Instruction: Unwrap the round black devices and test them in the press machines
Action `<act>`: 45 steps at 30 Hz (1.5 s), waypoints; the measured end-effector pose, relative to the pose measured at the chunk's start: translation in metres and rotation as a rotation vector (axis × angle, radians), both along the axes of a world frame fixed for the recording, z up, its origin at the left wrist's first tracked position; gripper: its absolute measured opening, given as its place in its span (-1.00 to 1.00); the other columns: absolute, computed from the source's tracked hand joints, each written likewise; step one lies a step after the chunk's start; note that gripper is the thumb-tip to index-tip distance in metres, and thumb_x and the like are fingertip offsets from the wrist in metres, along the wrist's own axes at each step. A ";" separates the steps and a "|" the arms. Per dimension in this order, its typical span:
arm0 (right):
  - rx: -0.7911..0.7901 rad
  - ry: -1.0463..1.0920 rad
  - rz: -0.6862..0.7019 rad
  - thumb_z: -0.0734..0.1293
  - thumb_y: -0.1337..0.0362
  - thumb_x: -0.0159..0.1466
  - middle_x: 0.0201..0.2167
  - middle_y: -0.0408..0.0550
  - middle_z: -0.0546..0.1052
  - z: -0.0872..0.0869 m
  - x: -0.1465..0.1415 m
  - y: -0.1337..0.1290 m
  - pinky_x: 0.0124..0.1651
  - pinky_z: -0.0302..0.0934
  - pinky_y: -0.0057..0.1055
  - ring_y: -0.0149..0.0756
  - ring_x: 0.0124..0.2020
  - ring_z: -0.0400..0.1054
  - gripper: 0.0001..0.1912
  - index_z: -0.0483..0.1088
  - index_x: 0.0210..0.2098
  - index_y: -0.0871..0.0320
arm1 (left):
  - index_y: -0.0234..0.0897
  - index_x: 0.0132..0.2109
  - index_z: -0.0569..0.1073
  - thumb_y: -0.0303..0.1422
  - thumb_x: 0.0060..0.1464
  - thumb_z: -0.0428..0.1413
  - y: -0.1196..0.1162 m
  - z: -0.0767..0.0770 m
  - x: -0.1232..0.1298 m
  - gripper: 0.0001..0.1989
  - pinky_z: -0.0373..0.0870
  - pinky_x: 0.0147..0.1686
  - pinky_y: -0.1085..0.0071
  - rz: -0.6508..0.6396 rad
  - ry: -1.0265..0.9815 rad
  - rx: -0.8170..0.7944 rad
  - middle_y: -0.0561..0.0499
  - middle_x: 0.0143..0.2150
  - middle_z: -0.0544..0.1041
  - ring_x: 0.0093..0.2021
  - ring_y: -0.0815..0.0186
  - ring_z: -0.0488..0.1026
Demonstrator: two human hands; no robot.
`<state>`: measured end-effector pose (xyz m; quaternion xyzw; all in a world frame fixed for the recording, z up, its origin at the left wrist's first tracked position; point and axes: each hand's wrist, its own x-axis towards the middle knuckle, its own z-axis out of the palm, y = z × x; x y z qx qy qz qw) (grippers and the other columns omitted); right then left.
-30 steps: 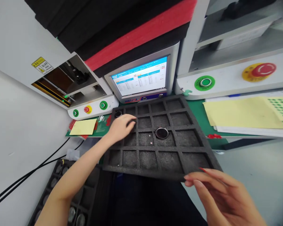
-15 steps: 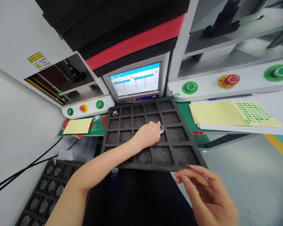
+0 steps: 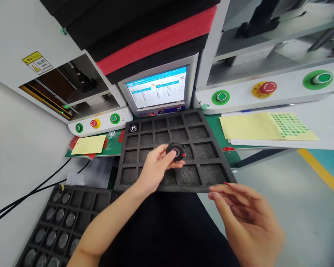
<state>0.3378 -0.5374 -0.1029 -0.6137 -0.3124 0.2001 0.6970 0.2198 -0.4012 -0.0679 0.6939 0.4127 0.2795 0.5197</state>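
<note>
Lifted: round black watch (image 3: 179, 148) pinched in left hand (image 3: 155, 165) over gridded black-foam tray (image 3: 206, 151); lit round watch (image 3: 133, 128) remains in its far-left corner.

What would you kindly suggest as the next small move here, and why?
I would probably turn over the round black piece in the left grip: its visible side, partly under the thumb, shows no lit display, unlike the watch in the far-left pocket of the foam tray.

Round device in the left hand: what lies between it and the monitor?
The far rows of the black foam tray lie between the round device and the monitor, as the head view shows.
</note>
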 end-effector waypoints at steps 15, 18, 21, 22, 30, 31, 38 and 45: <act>0.110 0.082 0.202 0.47 0.44 0.14 -0.38 -0.18 0.58 0.019 -0.037 0.003 -0.30 0.54 -0.50 -0.36 -0.40 0.55 -0.69 0.40 -0.16 0.05 | -0.29 -0.21 0.55 -0.26 0.12 0.23 -0.076 0.001 -0.046 -0.82 0.54 -0.15 0.38 0.110 -0.351 -0.231 -0.10 -0.24 0.66 -0.25 0.29 0.60; 0.117 0.077 0.201 0.47 0.43 0.15 -0.38 -0.18 0.57 0.019 -0.037 0.002 -0.31 0.53 -0.49 -0.37 -0.39 0.54 -0.69 0.40 -0.15 0.04 | -0.27 -0.17 0.56 -0.31 0.15 0.21 -0.076 0.001 -0.048 -0.86 0.54 -0.13 0.39 0.079 -0.368 -0.201 -0.09 -0.20 0.66 -0.21 0.29 0.61; 0.159 0.054 0.260 0.44 0.48 0.17 -0.39 -0.18 0.54 0.020 -0.034 0.004 -0.29 0.51 -0.47 -0.38 -0.37 0.52 -0.67 0.39 -0.13 0.05 | -0.25 -0.15 0.57 -0.38 0.15 0.21 -0.075 0.002 -0.050 -0.88 0.53 -0.12 0.44 0.048 -0.404 -0.207 -0.05 -0.19 0.67 -0.18 0.31 0.61; 0.180 0.050 0.303 0.42 0.50 0.18 -0.40 -0.18 0.52 0.020 -0.032 0.006 -0.30 0.49 -0.46 -0.38 -0.36 0.50 -0.67 0.39 -0.13 0.05 | -0.25 -0.15 0.57 -0.39 0.15 0.21 -0.075 0.003 -0.050 -0.89 0.53 -0.12 0.46 0.043 -0.418 -0.218 -0.05 -0.19 0.67 -0.18 0.32 0.61; 0.299 0.034 0.426 0.32 0.64 0.16 -0.38 -0.17 0.46 0.015 -0.028 0.012 -0.28 0.42 -0.43 -0.38 -0.32 0.42 -0.56 0.34 -0.09 0.03 | -0.25 -0.18 0.58 -0.36 0.12 0.24 -0.074 -0.001 -0.047 -0.89 0.54 -0.14 0.44 0.066 -0.506 -0.298 -0.05 -0.20 0.68 -0.19 0.30 0.63; 0.306 0.040 0.417 0.32 0.65 0.16 -0.37 -0.17 0.47 0.016 -0.029 0.012 -0.26 0.42 -0.42 -0.37 -0.31 0.43 -0.55 0.34 -0.08 0.04 | -0.25 -0.19 0.59 -0.36 0.11 0.25 -0.074 0.001 -0.046 -0.89 0.54 -0.13 0.44 0.073 -0.508 -0.302 -0.05 -0.21 0.68 -0.19 0.30 0.63; 0.337 0.007 0.404 0.36 0.55 0.21 -0.40 -0.18 0.48 0.061 -0.035 0.024 -0.26 0.44 -0.54 -0.42 -0.34 0.45 -0.67 0.35 -0.13 0.04 | -0.27 -0.23 0.59 -0.33 0.10 0.26 -0.065 0.042 -0.051 -0.89 0.53 -0.16 0.48 0.080 -0.540 -0.268 -0.06 -0.25 0.68 -0.24 0.32 0.62; 0.507 -0.204 0.500 0.29 0.53 0.28 -0.44 -0.14 0.45 0.105 -0.046 0.055 -0.33 0.42 -0.45 -0.38 -0.39 0.40 -0.76 0.33 -0.18 0.05 | -0.27 -0.26 0.60 -0.26 0.09 0.26 -0.047 0.090 -0.065 -0.83 0.50 -0.21 0.50 0.108 -0.530 -0.141 -0.08 -0.29 0.67 -0.28 0.31 0.60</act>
